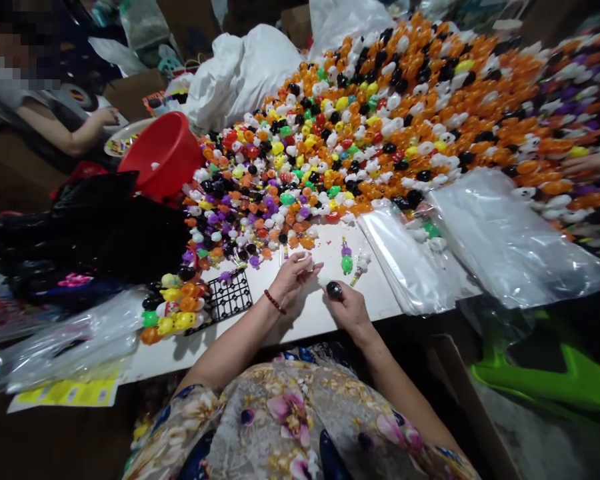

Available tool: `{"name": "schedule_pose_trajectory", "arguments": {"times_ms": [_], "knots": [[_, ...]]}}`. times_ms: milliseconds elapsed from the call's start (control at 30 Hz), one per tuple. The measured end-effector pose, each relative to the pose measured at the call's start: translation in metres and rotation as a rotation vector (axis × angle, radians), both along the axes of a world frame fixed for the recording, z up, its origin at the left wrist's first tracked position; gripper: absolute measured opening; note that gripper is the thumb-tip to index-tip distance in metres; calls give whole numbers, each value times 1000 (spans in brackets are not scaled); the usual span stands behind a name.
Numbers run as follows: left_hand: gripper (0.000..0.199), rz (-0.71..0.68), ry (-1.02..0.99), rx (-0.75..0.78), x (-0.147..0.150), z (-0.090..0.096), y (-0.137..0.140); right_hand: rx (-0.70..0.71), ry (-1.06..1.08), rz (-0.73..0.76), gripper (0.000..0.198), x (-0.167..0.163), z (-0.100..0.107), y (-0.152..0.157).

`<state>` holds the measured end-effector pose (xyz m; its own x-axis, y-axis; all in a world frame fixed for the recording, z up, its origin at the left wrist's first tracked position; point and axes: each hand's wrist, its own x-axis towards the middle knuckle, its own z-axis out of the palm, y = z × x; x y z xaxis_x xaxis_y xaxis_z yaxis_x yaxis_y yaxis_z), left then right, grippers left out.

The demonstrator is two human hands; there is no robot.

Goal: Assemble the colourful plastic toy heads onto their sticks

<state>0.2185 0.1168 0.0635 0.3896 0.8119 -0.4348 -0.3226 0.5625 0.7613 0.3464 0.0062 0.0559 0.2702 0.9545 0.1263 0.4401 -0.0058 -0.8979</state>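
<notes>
Left fingers (297,267) pinch a small white piece (305,256) at their tips; right fingers (349,301) curl around a black piece (335,290).

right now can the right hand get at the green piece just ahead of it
Probably yes: the green piece lies just beyond the right hand on the white tabletop, with nothing visible between them, though that hand seems to be holding a black piece.

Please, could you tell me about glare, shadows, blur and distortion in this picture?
Head view: bright glare streaks the clear bags; head view: soft shadow falls on the white tabletop around the left hand; head view: the black plastic sinks into darkness; head view: towards the right edge, the toy heap looks smeared and stretched.
</notes>
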Motion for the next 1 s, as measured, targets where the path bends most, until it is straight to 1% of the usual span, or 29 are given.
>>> {"name": "schedule_pose_trajectory", "arguments": {"times_ms": [100, 267, 367, 500, 600, 700, 800, 900, 1000], "knots": [[32, -4, -33, -91, -8, 10, -13, 14, -13, 46, 24, -10, 6, -3], [34, -3, -31, -106, -9, 16, -25, 6, -33, 65, 22, -13, 11, -8], [40, -41, -48, -88, -7, 17, -31, -1, -47, 49, 21, -10, 12, -11], [52, -43, -28, 9, -4, 18, -38, -33, -9, 30, 21, -8, 15, -16], [55, -49, 63, 128, -4, 17, -43, -93, 107, 13, 32, -8, 17, -17], [50, -50, 227, 279, -5, 11, -47, -212, 287, 2, 47, -10, 18, -18], [45, -35, 399, 344, -4, 0, -52, -292, 418, 8, 57, -13, 17, -17], [38, 0, 519, 359, -3, -8, -58, -282, 407, 11, 59, -17, 13, -17], [29, -15, 607, 411, -4, -8, -62, -273, 364, 19, 59, -18, 9, -18]]}}
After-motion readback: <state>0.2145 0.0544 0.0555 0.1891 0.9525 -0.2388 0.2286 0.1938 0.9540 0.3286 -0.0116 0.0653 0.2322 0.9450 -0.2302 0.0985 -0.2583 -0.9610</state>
